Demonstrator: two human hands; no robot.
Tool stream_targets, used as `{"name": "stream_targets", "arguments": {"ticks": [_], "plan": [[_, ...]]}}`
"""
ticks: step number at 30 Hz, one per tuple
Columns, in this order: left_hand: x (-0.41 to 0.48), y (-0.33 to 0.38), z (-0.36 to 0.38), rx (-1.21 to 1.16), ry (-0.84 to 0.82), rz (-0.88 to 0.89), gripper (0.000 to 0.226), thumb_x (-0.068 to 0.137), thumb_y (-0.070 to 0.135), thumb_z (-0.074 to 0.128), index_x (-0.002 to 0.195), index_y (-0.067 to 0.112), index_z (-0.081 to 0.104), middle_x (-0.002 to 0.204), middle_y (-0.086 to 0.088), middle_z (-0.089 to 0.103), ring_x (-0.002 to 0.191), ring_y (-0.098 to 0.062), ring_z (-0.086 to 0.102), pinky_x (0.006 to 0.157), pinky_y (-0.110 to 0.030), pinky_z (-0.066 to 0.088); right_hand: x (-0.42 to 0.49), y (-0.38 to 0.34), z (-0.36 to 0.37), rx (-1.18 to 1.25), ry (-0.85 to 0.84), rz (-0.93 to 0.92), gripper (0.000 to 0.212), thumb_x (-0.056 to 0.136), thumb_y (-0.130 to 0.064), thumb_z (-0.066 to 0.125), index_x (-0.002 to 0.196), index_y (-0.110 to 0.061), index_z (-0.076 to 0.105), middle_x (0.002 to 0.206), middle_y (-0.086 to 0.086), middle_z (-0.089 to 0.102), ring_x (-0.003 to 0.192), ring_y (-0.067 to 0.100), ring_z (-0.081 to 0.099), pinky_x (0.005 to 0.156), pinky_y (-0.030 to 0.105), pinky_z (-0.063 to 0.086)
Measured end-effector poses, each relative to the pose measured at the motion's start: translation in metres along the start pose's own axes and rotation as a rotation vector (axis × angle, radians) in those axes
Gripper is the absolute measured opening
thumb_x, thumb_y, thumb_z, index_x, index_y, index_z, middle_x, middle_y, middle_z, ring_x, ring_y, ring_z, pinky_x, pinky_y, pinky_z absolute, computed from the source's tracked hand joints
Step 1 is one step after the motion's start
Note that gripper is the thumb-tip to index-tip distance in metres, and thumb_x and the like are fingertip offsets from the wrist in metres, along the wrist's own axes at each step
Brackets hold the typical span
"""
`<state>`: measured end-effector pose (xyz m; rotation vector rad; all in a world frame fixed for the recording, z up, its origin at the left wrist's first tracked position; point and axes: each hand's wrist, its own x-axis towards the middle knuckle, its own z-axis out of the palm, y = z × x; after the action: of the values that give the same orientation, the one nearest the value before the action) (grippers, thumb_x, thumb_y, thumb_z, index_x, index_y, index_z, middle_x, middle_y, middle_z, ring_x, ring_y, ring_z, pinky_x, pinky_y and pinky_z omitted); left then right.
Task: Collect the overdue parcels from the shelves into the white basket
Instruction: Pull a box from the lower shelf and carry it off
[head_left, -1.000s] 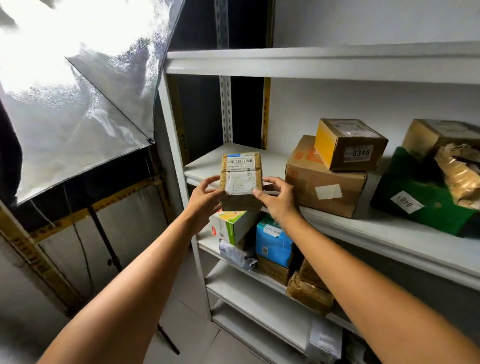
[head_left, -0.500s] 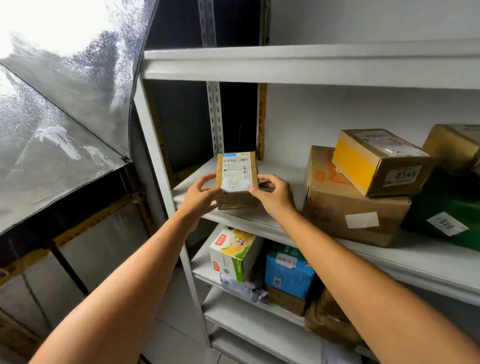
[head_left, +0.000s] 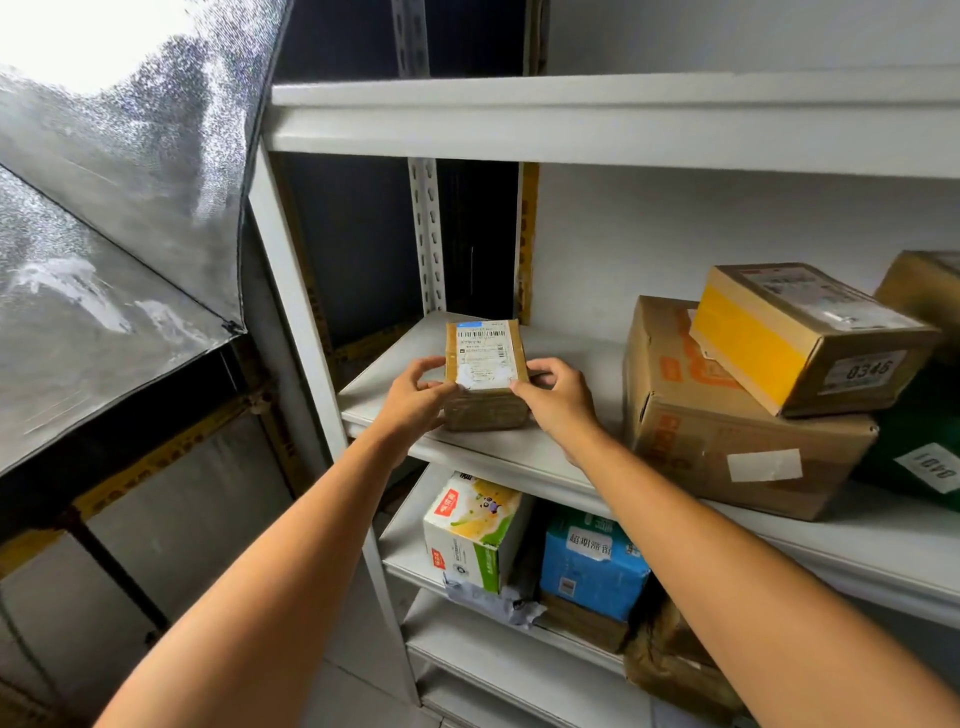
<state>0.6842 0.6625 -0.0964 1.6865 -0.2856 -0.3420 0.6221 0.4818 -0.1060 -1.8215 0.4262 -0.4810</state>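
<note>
Head view of a white metal shelving unit (head_left: 613, 124) standing against a pale grey wall (head_left: 727, 36). A small brown tape-wrapped cardboard parcel (head_left: 485, 375), bearing a white barcode label on its upper face, rests on the middle shelf board (head_left: 498, 452) near the board's left front corner. The left hand (head_left: 415, 397) clasps the parcel's left side, fingers curled around the edge and thumb on top; the right hand (head_left: 558, 397) clasps its right side in the same manner. Both bare forearms reach up from the bottom of the view.

Further right on the same board sits a large brown cardboard box with orange print (head_left: 727, 441), and tilted on top of it lies a smaller brown carton with a yellow side and a tag reading 0346 (head_left: 810, 338). At the board's right end a dark green package with a white numbered tag (head_left: 924, 452) is partly cut off, with another brown box (head_left: 924, 286) above it.

The next board down (head_left: 410, 545) carries a white and green printed carton (head_left: 467, 530), a blue printed package (head_left: 592, 566) and crumpled brown-wrapped parcels (head_left: 670, 670).

Left of the unit a silver reflective lighting umbrella (head_left: 114, 218) fills the upper corner, brightly lit at the top. Behind the unit, a perforated grey upright (head_left: 426, 228) stands before a dark recess.
</note>
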Motion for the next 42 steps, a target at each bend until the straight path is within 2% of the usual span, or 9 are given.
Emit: {"name": "stream_targets", "arguments": {"ticks": [3, 9, 12, 16, 21, 25, 30, 38, 42], "plan": [[0.006, -0.003, 0.001, 0.026, 0.007, -0.001, 0.049, 0.092, 0.024, 0.068, 0.137, 0.024, 0.049, 0.117, -0.007, 0.066, 0.106, -0.019, 0.065, 0.083, -0.030, 0.054, 0.002, 0.004, 0.002, 0.009, 0.021, 0.018, 0.030, 0.084, -0.028, 0.074, 0.112, -0.021, 0.065, 0.101, -0.006, 0.067, 0.094, 0.013, 0.065, 0.086, 0.041, 0.058], [0.003, -0.002, 0.002, 0.086, 0.011, 0.005, 0.047, 0.094, 0.025, 0.066, 0.138, 0.024, 0.048, 0.115, -0.006, 0.066, 0.101, -0.018, 0.065, 0.075, -0.029, 0.055, 0.002, 0.002, -0.004, -0.015, -0.036, 0.043, 0.033, 0.086, -0.030, 0.073, 0.116, -0.022, 0.062, 0.098, -0.010, 0.062, 0.099, 0.016, 0.063, 0.090, 0.042, 0.057], [-0.008, -0.001, 0.003, 0.233, 0.043, 0.030, 0.047, 0.095, 0.021, 0.064, 0.139, 0.019, 0.047, 0.103, -0.003, 0.065, 0.090, -0.010, 0.062, 0.070, -0.024, 0.052, -0.006, -0.001, -0.011, -0.135, -0.118, 0.072, 0.040, 0.086, -0.031, 0.071, 0.121, -0.017, 0.059, 0.102, -0.004, 0.062, 0.100, 0.019, 0.062, 0.090, 0.042, 0.056], [-0.038, -0.002, 0.007, 0.422, 0.096, 0.047, 0.050, 0.093, 0.023, 0.067, 0.139, 0.018, 0.048, 0.111, -0.003, 0.063, 0.092, -0.011, 0.061, 0.066, -0.018, 0.045, -0.028, -0.007, -0.027, -0.355, -0.258, 0.058, 0.027, 0.088, -0.031, 0.069, 0.107, -0.013, 0.062, 0.093, -0.001, 0.061, 0.095, 0.022, 0.060, 0.089, 0.039, 0.052], [-0.098, -0.007, 0.020, 0.666, 0.159, 0.030, 0.046, 0.093, 0.020, 0.066, 0.137, 0.018, 0.054, 0.127, -0.011, 0.062, 0.106, -0.021, 0.062, 0.089, -0.031, 0.052, -0.068, 0.000, -0.055, -0.552, -0.384, -0.040, 0.048, 0.087, -0.038, 0.069, 0.128, -0.018, 0.058, 0.128, 0.005, 0.059, 0.114, 0.025, 0.056, 0.096, 0.034, 0.046], [-0.153, -0.021, 0.041, 0.868, 0.134, -0.026, 0.044, 0.090, 0.024, 0.068, 0.133, 0.021, 0.058, 0.124, -0.007, 0.067, 0.103, -0.020, 0.064, 0.088, -0.031, 0.053, -0.118, 0.014, -0.084, -0.664, -0.492, -0.123, 0.048, 0.087, -0.041, 0.069, 0.128, -0.018, 0.059, 0.128, 0.007, 0.061, 0.114, 0.026, 0.058, 0.097, 0.037, 0.048], [-0.222, -0.049, 0.084, 0.998, 0.089, -0.088, 0.042, 0.088, 0.027, 0.065, 0.130, 0.026, 0.060, 0.122, -0.005, 0.067, 0.106, -0.024, 0.064, 0.092, -0.036, 0.053, -0.173, 0.051, -0.129, -0.749, -0.581, -0.165, 0.049, 0.089, -0.038, 0.068, 0.131, -0.016, 0.058, 0.130, 0.008, 0.060, 0.115, 0.026, 0.057, 0.088, 0.029, 0.044], [-0.276, -0.096, 0.149, 1.089, 0.002, -0.131, 0.040, 0.087, 0.027, 0.062, 0.128, 0.025, 0.061, 0.124, -0.002, 0.064, 0.107, -0.023, 0.062, 0.082, -0.030, 0.048, -0.228, 0.116, -0.202, -0.798, -0.593, -0.066, 0.047, 0.088, -0.039, 0.067, 0.129, -0.018, 0.060, 0.128, 0.009, 0.062, 0.115, 0.027, 0.058, 0.093, 0.032, 0.046], [-0.276, -0.116, 0.180, 1.093, -0.100, -0.106, 0.042, 0.089, 0.029, 0.066, 0.131, 0.024, 0.059, 0.127, -0.004, 0.065, 0.110, -0.020, 0.062, 0.090, -0.032, 0.050, -0.242, 0.146, -0.236, -0.773, -0.566, 0.038, 0.041, 0.089, -0.035, 0.066, 0.124, -0.014, 0.061, 0.126, 0.011, 0.061, 0.110, 0.027, 0.059, 0.094, 0.037, 0.050]]}}
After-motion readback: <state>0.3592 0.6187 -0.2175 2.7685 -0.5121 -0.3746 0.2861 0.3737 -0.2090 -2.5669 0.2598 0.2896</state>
